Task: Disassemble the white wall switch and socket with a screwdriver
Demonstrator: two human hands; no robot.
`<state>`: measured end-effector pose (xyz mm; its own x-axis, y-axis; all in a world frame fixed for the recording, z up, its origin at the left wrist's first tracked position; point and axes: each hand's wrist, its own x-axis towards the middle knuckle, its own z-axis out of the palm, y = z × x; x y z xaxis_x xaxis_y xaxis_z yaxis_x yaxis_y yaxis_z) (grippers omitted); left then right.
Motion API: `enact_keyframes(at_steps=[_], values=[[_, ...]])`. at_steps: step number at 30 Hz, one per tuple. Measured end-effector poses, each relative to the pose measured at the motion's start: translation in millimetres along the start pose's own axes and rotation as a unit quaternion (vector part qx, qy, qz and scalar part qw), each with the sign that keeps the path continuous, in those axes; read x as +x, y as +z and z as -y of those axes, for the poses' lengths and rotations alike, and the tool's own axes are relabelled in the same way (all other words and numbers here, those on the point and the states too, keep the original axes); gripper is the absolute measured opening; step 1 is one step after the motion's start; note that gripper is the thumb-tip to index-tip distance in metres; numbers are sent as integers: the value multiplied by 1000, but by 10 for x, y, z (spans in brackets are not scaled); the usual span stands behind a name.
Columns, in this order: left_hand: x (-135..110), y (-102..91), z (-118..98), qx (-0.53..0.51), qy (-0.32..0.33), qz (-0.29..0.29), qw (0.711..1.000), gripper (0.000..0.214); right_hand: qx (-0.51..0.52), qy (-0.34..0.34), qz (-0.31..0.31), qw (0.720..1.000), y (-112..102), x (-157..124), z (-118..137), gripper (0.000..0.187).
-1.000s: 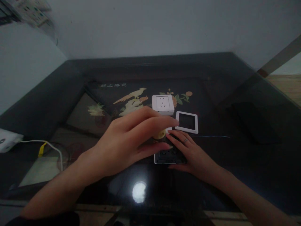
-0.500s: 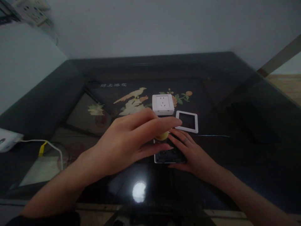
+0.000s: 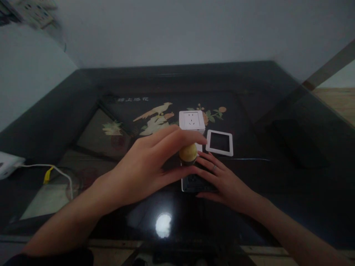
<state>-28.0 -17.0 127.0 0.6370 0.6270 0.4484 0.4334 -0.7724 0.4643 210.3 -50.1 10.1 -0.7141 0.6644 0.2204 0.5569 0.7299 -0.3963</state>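
My left hand [image 3: 144, 170] is closed round a yellow-handled tool [image 3: 188, 153], probably a screwdriver, held upright over a dark socket module with a white rim [image 3: 191, 184] lying on the glossy black table [image 3: 277, 184]. My right hand [image 3: 222, 181] lies flat on that module, fingers spread, pressing it down; there is a ring on one finger. A white socket faceplate [image 3: 192, 121] lies just beyond my hands. To its right lies an empty white square frame [image 3: 219, 142].
A white cable with a yellow clip [image 3: 48, 173] runs from a white device [image 3: 7, 164] at the left edge. The tabletop carries a bird-and-flower inlay [image 3: 155, 114]. A wall stands behind and to the left. A lamp reflection [image 3: 163, 225] shines near the front edge.
The yellow handle has come up higher into view between my left fingers. My right hand stays flat on the module.
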Motion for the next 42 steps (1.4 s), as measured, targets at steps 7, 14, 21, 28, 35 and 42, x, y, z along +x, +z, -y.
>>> enact_keyframes(at_steps=[7,14,21,28,35,42], values=[[7,34,27,33,-20,-89,995,25,-7,6,-11,1000,-35,24,11,53],[-29,-258,211,121,-116,-147,975,28,-38,4,-11,999,-14,38,57,62],[-17,-282,720,259,-142,-55,954,16,-120,-34,-30,992,-10,58,97,57],[22,-78,682,333,-233,80,910,17,-166,-74,-82,980,-6,55,108,50],[-27,63,730,322,-239,180,898,29,-167,-94,-116,975,-6,61,93,42],[-67,318,728,315,-231,255,884,28,-157,-109,-117,974,-42,52,104,36]])
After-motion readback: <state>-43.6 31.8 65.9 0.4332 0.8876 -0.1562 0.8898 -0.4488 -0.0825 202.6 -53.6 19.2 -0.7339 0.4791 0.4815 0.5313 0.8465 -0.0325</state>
